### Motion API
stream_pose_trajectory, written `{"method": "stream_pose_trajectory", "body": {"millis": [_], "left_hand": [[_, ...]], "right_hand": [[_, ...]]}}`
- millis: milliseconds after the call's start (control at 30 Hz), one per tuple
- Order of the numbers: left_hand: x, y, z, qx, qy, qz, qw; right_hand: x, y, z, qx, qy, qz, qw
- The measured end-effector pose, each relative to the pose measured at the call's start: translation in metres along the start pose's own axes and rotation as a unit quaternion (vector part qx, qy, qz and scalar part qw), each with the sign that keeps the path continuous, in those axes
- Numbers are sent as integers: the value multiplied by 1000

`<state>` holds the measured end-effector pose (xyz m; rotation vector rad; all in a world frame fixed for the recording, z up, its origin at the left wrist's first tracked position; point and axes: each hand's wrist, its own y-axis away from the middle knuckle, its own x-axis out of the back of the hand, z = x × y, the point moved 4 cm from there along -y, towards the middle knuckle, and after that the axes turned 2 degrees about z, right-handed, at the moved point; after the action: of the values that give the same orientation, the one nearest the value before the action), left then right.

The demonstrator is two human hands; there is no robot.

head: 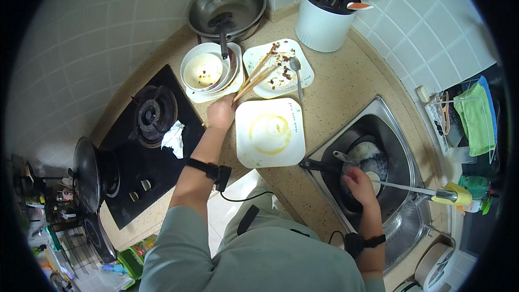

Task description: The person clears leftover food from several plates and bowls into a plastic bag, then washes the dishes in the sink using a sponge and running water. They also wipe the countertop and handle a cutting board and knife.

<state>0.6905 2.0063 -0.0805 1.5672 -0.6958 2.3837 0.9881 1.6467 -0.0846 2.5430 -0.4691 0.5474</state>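
My left hand (221,112) is closed around a bundle of wooden chopsticks (256,79), whose far ends lie over a square white plate (265,54) with food scraps. A metal spoon (298,76) rests on that plate's right side. Just right of the hand sits a second square plate (271,134), smeared with yellowish sauce. Stacked bowls (202,71) stand above the hand. Over the sink basin (333,152) hangs my right hand (360,186), fingers curled, beside the faucet spout (399,186); whether it holds anything is unclear. Below it are a dark pan with foamy water (367,156) and a pale round item (374,182).
A frying pan (243,2) leans against the tiled wall behind the bowls. The white utensil holder (325,28) has knives in it. At left is a gas hob (162,170) with crumpled tissue (173,138) and a wok (87,174). Green cloths (472,117) hang at right.
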Motion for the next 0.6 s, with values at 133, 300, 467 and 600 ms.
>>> {"method": "stream_pose_trajectory", "body": {"millis": [133,300,467,600], "left_hand": [[44,11,13,70,79,-40,994],[50,79,107,125,521,-338,774],[24,126,188,173,529,-557,617],[-7,150,222,257,533,-591,548]], "right_hand": [[-19,-13,-57,34,-87,-48,995],[-66,-26,-121,62,-356,-114,925],[-88,-28,-103,-10,-507,-142,850],[-83,-3,-74,-12,-565,-55,823]]}}
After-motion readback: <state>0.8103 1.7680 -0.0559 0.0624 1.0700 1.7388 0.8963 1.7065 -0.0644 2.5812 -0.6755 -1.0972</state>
